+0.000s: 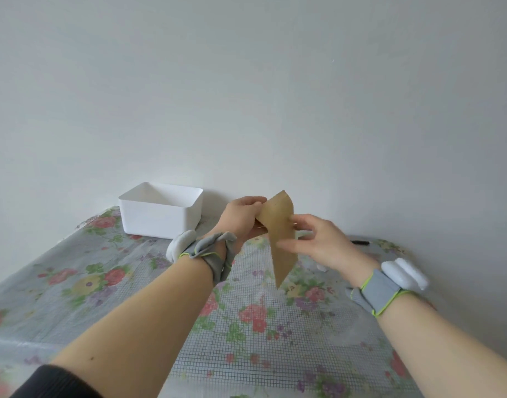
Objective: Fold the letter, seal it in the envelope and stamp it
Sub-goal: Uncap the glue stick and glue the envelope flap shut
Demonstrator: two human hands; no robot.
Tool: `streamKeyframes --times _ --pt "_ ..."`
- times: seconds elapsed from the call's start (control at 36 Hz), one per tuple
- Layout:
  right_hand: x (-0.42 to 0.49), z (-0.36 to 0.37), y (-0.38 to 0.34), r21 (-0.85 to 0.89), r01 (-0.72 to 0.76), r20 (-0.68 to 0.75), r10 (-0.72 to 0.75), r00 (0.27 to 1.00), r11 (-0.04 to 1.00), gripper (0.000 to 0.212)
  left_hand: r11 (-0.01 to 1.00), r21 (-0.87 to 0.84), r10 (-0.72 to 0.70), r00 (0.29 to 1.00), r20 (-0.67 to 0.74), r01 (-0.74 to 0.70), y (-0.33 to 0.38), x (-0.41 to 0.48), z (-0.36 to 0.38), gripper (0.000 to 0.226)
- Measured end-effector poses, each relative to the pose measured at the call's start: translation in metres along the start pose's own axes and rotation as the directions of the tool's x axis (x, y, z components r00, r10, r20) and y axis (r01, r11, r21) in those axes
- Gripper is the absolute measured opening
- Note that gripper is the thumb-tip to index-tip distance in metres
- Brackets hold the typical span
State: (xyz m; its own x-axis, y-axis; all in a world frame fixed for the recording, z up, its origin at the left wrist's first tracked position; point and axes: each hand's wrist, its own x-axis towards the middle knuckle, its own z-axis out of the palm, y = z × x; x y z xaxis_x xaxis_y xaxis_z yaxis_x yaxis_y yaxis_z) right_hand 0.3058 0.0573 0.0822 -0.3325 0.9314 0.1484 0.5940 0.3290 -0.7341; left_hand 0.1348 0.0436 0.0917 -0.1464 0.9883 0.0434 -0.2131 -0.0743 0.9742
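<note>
Brown envelope [279, 225] is held in the air above the far middle of the surface [246, 326], clear of it and touching nothing but the hands. It hangs on a slant, with one corner uppermost against the wall and the opposite corner pointing down towards the near side. Left hand [243, 218] grips the envelope's upper left edge, fingers curled round it and thumb on top. Right hand [318, 239] pinches the right edge, thumb laid across the front face and fingers [296, 224] curled at the edge behind; how far they reach behind the paper cannot be told. Whether the envelope holds anything cannot be told. Each wrist carries a grey strap with a white unit, left [206, 251] and right [390, 285]. The surface is covered by a floral cloth with a grid pattern. White open-topped box [160, 214] stands at the far left against the wall, well apart from the envelope. Black pen [360, 242] lies at the far right, beyond the right hand.
</note>
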Motion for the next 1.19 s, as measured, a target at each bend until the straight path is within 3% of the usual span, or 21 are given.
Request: streamKeyframes --times 0.08,0.22,0.33,0.42,0.56,0.67,0.83,0.97,1.19 --pt "-0.001 0.014 -0.009 0.002 0.013 0.063 -0.013 0.998 1.0 0.074 0.998 -0.058 -0.026 0.992 0.125 0.033 0.0 -0.005 0.003 0.028" --pt "0.007 0.019 0.002 -0.085 -0.038 -0.08 0.031 0.996 0.996 0.016 0.99 0.139 -0.005 0.997 0.074 -0.006 -0.004 -0.004 0.001 0.03" --pt "0.01 0.016 0.017 -0.04 -0.109 -0.146 0.102 0.984 0.993 0.022 0.981 0.188 0.065 0.994 -0.09 -0.047 -0.007 0.003 -0.01 0.023" --pt "0.008 0.013 0.021 0.141 -0.121 -0.163 0.143 0.976 0.983 0.008 0.958 0.286 0.064 0.986 -0.156 -0.017 -0.015 0.009 -0.022 0.021" --pt "0.004 0.007 0.021 0.506 -0.143 -0.127 0.237 0.963 0.851 0.008 0.864 0.497 -0.023 0.991 -0.128 0.085 -0.032 0.011 -0.035 0.039" --pt "0.001 0.004 0.018 0.65 -0.137 -0.069 0.238 0.969 0.748 0.005 0.906 0.364 -0.225 0.974 -0.024 0.218 -0.042 0.007 -0.037 0.05" --pt "-0.001 0.0 0.018 0.656 -0.13 -0.066 0.229 0.971 0.744 0.014 0.968 0.209 -0.133 0.991 -0.032 0.137 -0.044 0.006 -0.035 0.003" --pt "-0.001 -0.017 0.018 0.701 -0.055 -0.185 0.256 0.949 0.711 0.012 0.933 0.361 0.002 1.0 -0.001 -0.001 -0.044 0.008 -0.039 0.018" --pt "-0.001 -0.023 0.019 0.579 -0.075 -0.168 0.209 0.963 0.812 0.007 0.876 0.47 0.092 0.995 0.048 -0.104 -0.043 0.011 -0.042 0.019"
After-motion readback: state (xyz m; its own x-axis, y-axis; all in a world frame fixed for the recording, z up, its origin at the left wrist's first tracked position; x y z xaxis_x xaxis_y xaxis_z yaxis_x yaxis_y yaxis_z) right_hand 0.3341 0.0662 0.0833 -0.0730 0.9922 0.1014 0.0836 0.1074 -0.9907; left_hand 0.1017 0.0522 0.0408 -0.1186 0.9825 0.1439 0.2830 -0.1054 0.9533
